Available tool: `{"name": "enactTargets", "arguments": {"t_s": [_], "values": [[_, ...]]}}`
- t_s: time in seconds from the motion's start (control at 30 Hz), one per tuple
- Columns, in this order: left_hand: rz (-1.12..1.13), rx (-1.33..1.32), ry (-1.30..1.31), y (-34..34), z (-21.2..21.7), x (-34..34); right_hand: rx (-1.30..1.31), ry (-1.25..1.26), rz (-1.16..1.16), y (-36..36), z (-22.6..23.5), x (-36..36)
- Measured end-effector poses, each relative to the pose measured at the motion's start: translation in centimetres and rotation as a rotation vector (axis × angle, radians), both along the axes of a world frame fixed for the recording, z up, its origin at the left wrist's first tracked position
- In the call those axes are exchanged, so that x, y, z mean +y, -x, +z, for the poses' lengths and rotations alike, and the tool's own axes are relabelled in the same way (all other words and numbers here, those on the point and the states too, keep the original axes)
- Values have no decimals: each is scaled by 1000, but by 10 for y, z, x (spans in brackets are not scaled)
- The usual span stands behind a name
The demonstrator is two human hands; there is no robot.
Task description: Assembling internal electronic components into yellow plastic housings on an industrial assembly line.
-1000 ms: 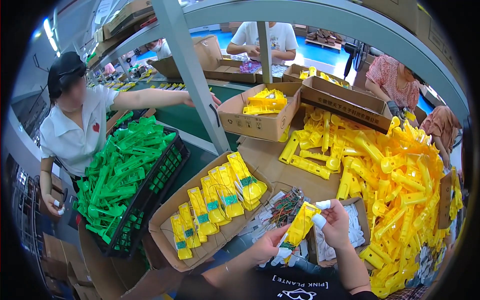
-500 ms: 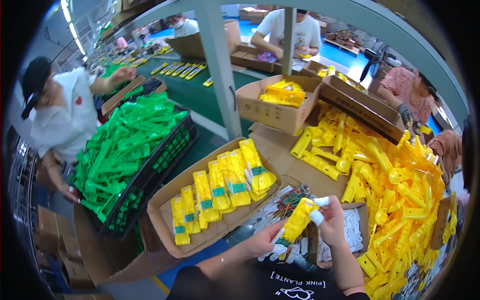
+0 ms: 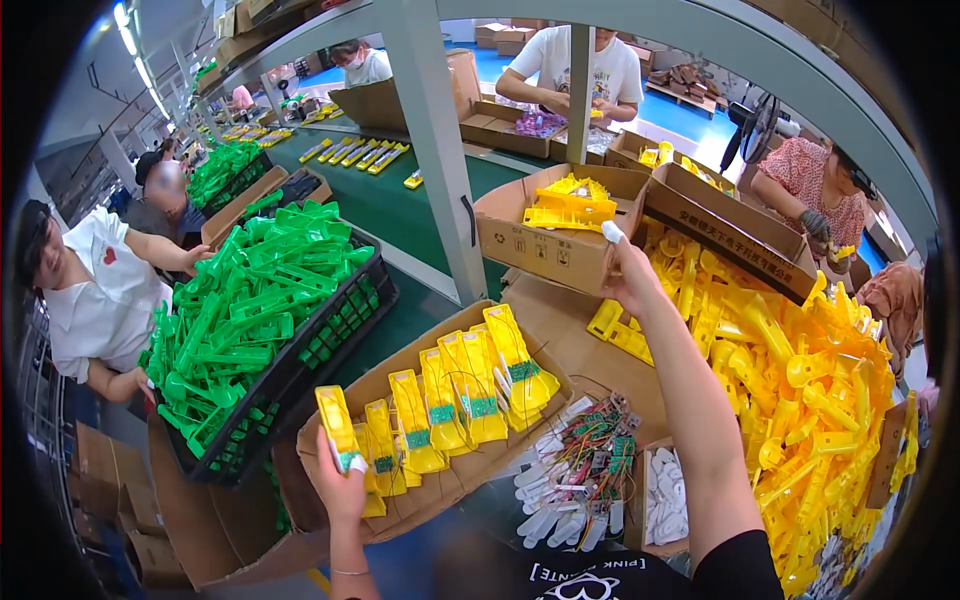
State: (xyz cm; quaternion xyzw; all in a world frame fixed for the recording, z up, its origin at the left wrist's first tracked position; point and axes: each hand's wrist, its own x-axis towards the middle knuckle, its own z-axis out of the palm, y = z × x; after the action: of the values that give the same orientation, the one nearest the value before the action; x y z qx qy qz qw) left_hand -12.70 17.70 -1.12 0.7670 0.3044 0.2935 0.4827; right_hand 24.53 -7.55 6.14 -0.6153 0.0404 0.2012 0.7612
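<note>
My left hand (image 3: 340,488) is closed round a slim yellow plastic housing (image 3: 337,415) with a small green circuit board, at the left end of a shallow cardboard tray (image 3: 285,540). Several similar yellow housings (image 3: 432,400) with boards and thin wires lie in a row in that tray. My right arm stretches forward. At the near right corner of a cardboard box (image 3: 540,240) with yellow parts (image 3: 572,205) inside is my right hand (image 3: 630,280), a white-covered fingertip extended at the rim. I see nothing held there; some of its fingers are hidden.
A large heap of yellow housings (image 3: 810,400) covers the right side. Wired circuit boards (image 3: 590,450) lie near me, beside a box of white pieces (image 3: 665,495). Left stands a black crate (image 3: 345,300) of green parts. A grey post (image 3: 430,150) rises ahead; co-workers sit around.
My left hand has carried the yellow housing leftward to the tray's left end. My right hand has let go of it and reached forward to the cardboard box.
</note>
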Motion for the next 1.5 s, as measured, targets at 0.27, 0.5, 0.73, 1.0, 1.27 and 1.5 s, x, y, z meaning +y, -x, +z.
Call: {"name": "enactTargets", "arguments": {"t_s": [0.27,0.5,0.73,1.0,1.27,1.5], "values": [[2,336,-328,14,-21,13,-19,-30,111,-10,10,-9],[116,253,-593,-9,38,-25,-28,-283,277,-31,41,-81],[-166,-188,-477,-44,52,-52,-170,-444,213,102,-17,-157],[-996,-166,-699,-165,129,-104,-180,-189,90,239,-9,-173],[-1166,405,-1265,-199,84,-151,-224,-240,206,280,-26,-181],[-1540,212,-1267,-258,138,-124,-167,-263,217,278,-36,-201]]}}
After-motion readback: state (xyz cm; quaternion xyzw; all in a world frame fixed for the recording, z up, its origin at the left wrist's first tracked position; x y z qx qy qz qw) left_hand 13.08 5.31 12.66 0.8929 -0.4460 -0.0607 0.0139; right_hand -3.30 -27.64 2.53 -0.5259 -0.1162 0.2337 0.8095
